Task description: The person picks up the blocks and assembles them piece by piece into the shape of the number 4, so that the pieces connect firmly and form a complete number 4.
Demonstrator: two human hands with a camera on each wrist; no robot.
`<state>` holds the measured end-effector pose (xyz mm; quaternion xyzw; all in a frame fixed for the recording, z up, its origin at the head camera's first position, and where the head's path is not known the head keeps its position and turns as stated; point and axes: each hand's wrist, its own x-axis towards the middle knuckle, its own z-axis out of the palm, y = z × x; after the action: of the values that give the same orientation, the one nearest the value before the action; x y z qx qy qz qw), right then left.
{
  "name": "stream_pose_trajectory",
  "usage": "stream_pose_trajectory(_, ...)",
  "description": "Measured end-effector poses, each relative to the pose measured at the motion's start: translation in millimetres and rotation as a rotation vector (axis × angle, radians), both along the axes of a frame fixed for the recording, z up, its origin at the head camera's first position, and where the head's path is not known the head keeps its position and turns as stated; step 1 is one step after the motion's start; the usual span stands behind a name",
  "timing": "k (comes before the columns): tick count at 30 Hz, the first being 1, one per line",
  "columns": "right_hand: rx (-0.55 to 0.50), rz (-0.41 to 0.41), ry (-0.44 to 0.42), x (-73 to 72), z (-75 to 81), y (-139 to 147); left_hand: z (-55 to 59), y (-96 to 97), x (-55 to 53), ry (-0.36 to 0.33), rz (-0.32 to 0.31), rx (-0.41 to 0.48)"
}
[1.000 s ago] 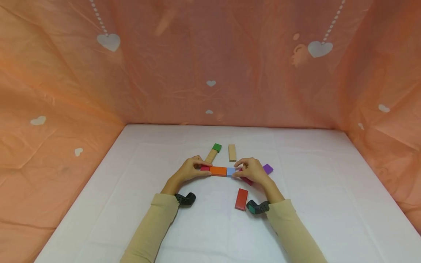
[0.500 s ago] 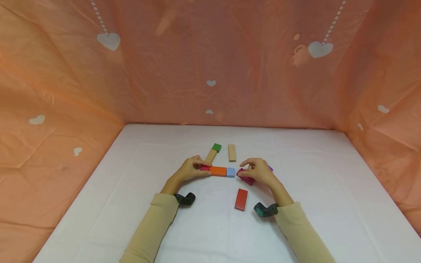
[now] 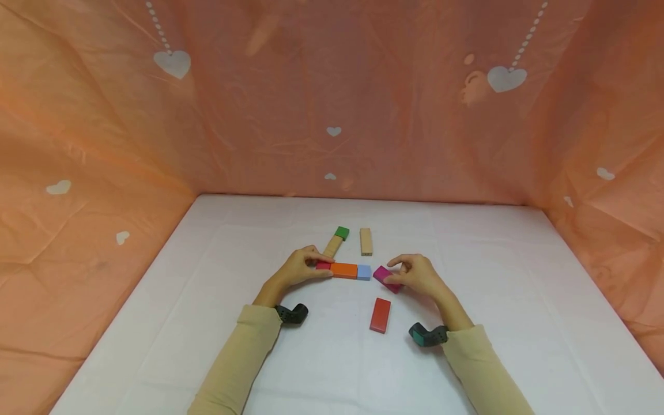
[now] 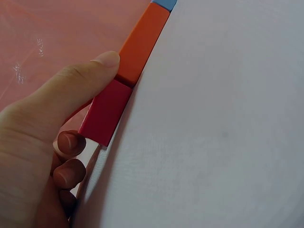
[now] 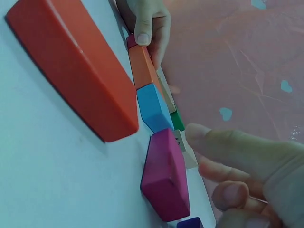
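My left hand [image 3: 301, 266] pinches the crimson block [image 4: 107, 111] at the left end of a row, its thumb at the joint with the orange block [image 3: 344, 270]. A light blue block [image 3: 364, 272] continues that row on the right. Just beyond lies a magenta block [image 5: 166, 175], turned at a slant, with a narrow gap between it and the row in the head view. Over its right end is my right hand [image 3: 419, 274], thumb and index finger spread apart. In the right wrist view, the thumb shows beside the magenta block, not gripping it.
A red block [image 3: 380, 315] lies nearer, below the row. Behind the row are a plain wooden block [image 3: 333, 246] touching a green block [image 3: 342, 232], and another plain wooden block [image 3: 366, 242]. A purple block [image 5: 190, 222] peeks in beside the magenta one.
My right hand has drawn back to the right, from the light blue block to the magenta block's right end, uncovering most of it. My left hand stays in place.
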<state>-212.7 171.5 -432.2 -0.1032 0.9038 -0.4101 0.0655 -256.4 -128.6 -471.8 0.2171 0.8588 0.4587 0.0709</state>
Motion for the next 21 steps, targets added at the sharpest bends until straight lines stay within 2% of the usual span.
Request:
stream_pose_trajectory(6,-0.018,0.022,-0.041,0.5,0.4,4.2,-0.4,-1.3,2.1,0.042,-0.007,0.011)
stream_pose_trajectory(13,0.011,0.001,-0.067,1.0,-0.1,6.1,1.9,0.5,0.4,0.007,0.002,-0.022)
stream_pose_trajectory(21,0.076,-0.015,-0.069,1.3,-2.1,4.9,1.1,0.6,0.9,0.016,0.003,-0.013)
